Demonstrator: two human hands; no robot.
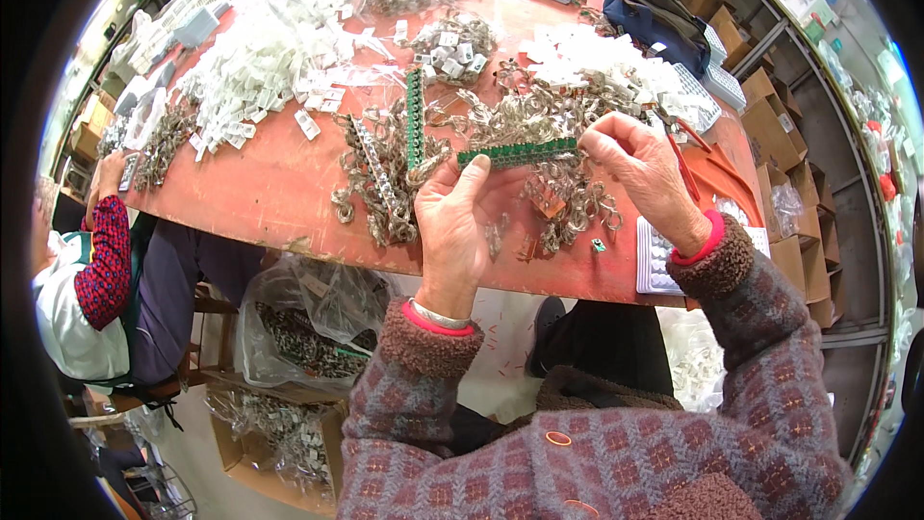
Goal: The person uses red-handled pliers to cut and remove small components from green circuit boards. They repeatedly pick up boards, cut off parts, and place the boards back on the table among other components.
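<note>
My left hand (452, 226) is closed on a narrow green circuit board strip (517, 151), with the thumb on its near face. At the strip's right end, the thumb and fingers of my right hand (640, 166) pinch together. Any small part between those fingertips is hidden. Behind my left hand, another green board strip (415, 120) lies on a heap of coiled grey-brown cables (385, 197). A strip with a row of pale parts (373, 162) rests on the same heap. More coiled cables (568, 120) lie beyond the held strip.
The red tabletop (289, 202) carries piles of white plastic parts (260, 67). White trays (656, 270) and red-handled pliers (685, 169) lie at the right. At the far left sits another person (101, 270). Cardboard boxes (778, 120) fill shelves at the right; an open bag (313, 318) stands below the table.
</note>
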